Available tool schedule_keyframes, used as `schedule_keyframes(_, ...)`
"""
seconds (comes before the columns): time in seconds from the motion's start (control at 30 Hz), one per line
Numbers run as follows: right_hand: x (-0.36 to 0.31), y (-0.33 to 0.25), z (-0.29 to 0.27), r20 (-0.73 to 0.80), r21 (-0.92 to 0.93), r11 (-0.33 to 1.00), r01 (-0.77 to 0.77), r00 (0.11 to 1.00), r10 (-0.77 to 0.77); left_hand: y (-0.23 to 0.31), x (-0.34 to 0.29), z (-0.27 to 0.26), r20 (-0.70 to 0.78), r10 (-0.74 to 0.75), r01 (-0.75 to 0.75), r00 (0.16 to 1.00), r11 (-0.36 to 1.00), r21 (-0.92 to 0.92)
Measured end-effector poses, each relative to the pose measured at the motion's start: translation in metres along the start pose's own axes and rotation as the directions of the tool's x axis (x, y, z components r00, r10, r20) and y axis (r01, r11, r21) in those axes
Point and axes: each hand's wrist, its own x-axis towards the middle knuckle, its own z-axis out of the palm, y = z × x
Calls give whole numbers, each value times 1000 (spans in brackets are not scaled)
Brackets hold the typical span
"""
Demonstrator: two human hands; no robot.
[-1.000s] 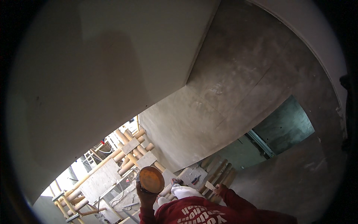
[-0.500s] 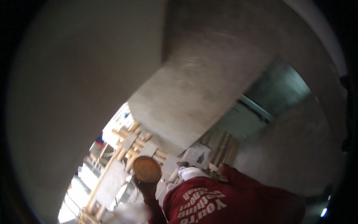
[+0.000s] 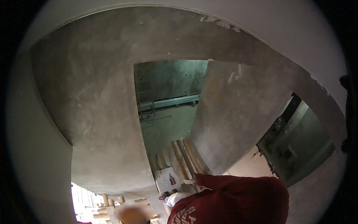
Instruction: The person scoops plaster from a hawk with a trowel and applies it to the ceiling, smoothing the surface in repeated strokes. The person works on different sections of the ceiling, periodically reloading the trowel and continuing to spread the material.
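Note:
A red sleeve (image 3: pixel 238 188) reaches across the lower right and ends at my right hand (image 3: pixel 200 180), whose small, dark fingers look closed on a pale flat piece (image 3: pixel 189 182). At the bottom edge, left of my red top, a round orange-brown thing (image 3: pixel 133 215) shows through a blurred patch. In the earlier frame my left hand is around its lower side; now that hand is almost wholly out of the picture. Below my right hand is something white (image 3: pixel 176 198), perhaps clothing. A grey board (image 3: pixel 162 183) lies beyond, with a small red and dark tool (image 3: pixel 172 179) on it.
Round wooden poles (image 3: pixel 182 158) and several boards form a platform below me. A grey plastered wall (image 3: pixel 100 123) surrounds a tall opening (image 3: pixel 167 89) straight ahead. Another opening (image 3: pixel 302 138) with a rough edge is at the right. Bright daylight (image 3: pixel 87 203) enters at the lower left.
My view has swung and levelled, bringing both wall openings into sight. The round orange-brown thing now sits lower, at the bottom edge. The pale piece is still at my right hand.

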Motion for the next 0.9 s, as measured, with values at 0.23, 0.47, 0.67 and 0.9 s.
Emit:
schedule_keyframes(0.23, -53, 54, 1, 127, 89, 955, -283, 954, 271, 3, 15, 23, 41, -46, 42, 998, 994, 101)
schedule_keyframes(0.47, -55, 44, 7, 107, 134, 945, -297, 953, 284, 3, 25, 35, 59, -80, 70, 995, 984, 166)
schedule_keyframes(0.67, -35, 20, 10, 82, 147, 963, -227, 973, 217, 2, 30, 40, 66, -89, 74, 994, 976, 206)
schedule_keyframes(0.9, -16, 10, 18, 68, 74, 987, -143, 988, 138, 22, 6, -1, 67, -14, 2, 998, 983, 183)
